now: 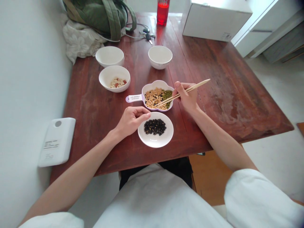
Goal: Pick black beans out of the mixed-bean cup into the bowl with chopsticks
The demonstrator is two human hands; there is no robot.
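My right hand [186,95] is closed around a pair of wooden chopsticks [197,85]. Their tips reach into a lilac-edged, flower-shaped dish [145,85] with a labelled handle. Inside it lie pale yellow soybeans [152,95], a few dark beans among them, and green mung beans [167,94] on the right side. Whether the tips grip a bean is too small to tell. Just in front stands a white plate [155,142] with a pile of black beans [155,126]. My left hand [133,120] has its fingers curled and its thumb at the plate's upper left rim.
A white bowl [104,77] with pale and reddish pieces stands back left, another bowl [109,57] behind it. A third bowl [160,58] is behind the dish. Farther back are a green bag [99,19], keys [148,36], a red bottle [162,14] and a white box [213,22].
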